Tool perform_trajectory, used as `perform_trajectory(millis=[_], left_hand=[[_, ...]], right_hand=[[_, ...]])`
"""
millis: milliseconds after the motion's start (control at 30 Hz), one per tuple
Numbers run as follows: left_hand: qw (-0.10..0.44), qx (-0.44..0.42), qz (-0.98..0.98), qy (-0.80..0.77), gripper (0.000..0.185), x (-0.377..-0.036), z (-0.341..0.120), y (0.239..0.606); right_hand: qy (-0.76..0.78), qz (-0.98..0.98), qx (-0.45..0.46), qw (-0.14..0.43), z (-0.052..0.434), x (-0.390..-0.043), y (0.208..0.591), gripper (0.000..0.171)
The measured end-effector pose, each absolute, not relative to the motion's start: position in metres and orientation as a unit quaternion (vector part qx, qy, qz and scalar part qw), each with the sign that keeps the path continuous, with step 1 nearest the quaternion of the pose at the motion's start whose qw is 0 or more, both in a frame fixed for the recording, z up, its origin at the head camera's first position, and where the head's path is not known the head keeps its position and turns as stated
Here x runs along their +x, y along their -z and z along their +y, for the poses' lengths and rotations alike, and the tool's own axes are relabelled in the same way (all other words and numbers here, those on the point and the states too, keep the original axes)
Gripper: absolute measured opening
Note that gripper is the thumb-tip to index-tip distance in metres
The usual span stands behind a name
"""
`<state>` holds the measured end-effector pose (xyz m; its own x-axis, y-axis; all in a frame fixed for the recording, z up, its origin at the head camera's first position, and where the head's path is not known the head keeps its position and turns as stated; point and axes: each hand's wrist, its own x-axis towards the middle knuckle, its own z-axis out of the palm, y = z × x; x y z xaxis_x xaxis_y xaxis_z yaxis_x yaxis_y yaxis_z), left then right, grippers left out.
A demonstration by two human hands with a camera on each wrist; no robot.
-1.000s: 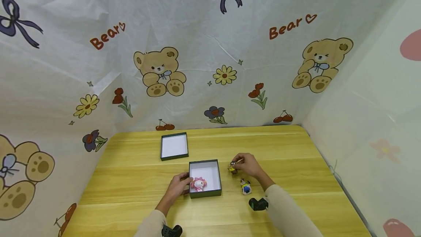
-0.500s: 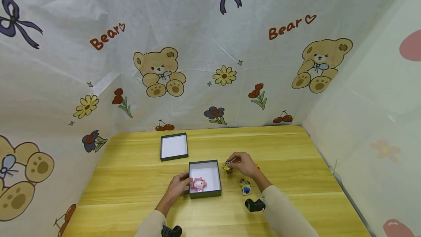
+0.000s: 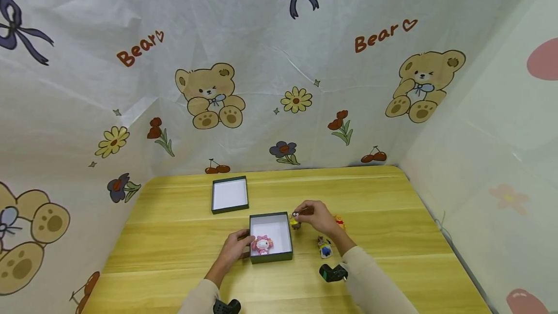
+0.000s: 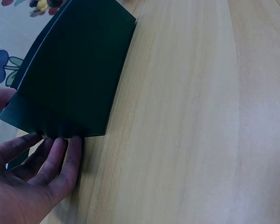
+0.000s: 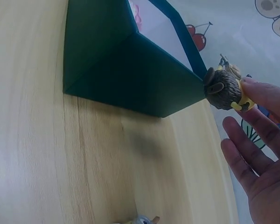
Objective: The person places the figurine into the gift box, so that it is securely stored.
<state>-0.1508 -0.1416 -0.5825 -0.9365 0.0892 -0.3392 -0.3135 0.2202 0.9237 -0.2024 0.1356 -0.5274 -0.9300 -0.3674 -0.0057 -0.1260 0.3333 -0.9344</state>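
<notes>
An open dark green box (image 3: 271, 257) with a white inside stands on the table, a pink-and-white figurine (image 3: 263, 244) lying in its near left corner. My left hand (image 3: 235, 246) holds the box's left side: the thumb is at the rim and the fingers touch the outer wall (image 4: 79, 70). Between thumb and index finger, my right hand (image 3: 317, 216) pinches a small figurine (image 5: 224, 88) with a dark brown head and yellow body. That figurine is just right of the box's right wall, above the table; in the right wrist view it overlaps the box corner.
Behind the box, to the left, lies the matching lid (image 3: 230, 194), white inside up. A figurine with blue and white parts (image 3: 324, 247) lies right of the box. A red-and-yellow figurine (image 3: 340, 222) is partly hidden behind my right hand. A patterned cloth (image 3: 261, 62) hangs behind the table.
My right hand has carried the brown-and-yellow figurine leftward to the box's right edge, uncovering the red-and-yellow figurine. The left hand and the box stay in place.
</notes>
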Motion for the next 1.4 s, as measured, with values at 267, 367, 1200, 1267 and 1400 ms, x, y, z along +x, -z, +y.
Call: perform_trajectory(millis=[267, 367, 1200, 1267, 1400], left_hand=[[0.164, -0.076, 0.765, -0.619, 0.060, -0.151, -0.141, 0.580], [0.165, -0.076, 0.764, -0.620, 0.060, -0.152, -0.141, 0.581], [0.159, -0.074, 0.769, -0.614, 0.060, -0.153, -0.141, 0.585], [0.158, -0.073, 0.768, -0.616, 0.060, -0.152, -0.141, 0.585], [0.160, -0.071, 0.762, -0.623, 0.059, -0.152, -0.142, 0.584]], right_hand=[[0.565, 0.806, -0.142, 0.108, 0.128, -0.206, 0.535, 0.014], [0.567, 0.804, -0.138, 0.112, 0.125, -0.206, 0.534, 0.013], [0.524, 0.829, -0.163, 0.107, 0.101, -0.202, 0.548, 0.010], [0.516, 0.834, -0.164, 0.107, 0.100, -0.202, 0.548, 0.009], [0.501, 0.843, -0.162, 0.112, 0.097, -0.200, 0.549, 0.009]])
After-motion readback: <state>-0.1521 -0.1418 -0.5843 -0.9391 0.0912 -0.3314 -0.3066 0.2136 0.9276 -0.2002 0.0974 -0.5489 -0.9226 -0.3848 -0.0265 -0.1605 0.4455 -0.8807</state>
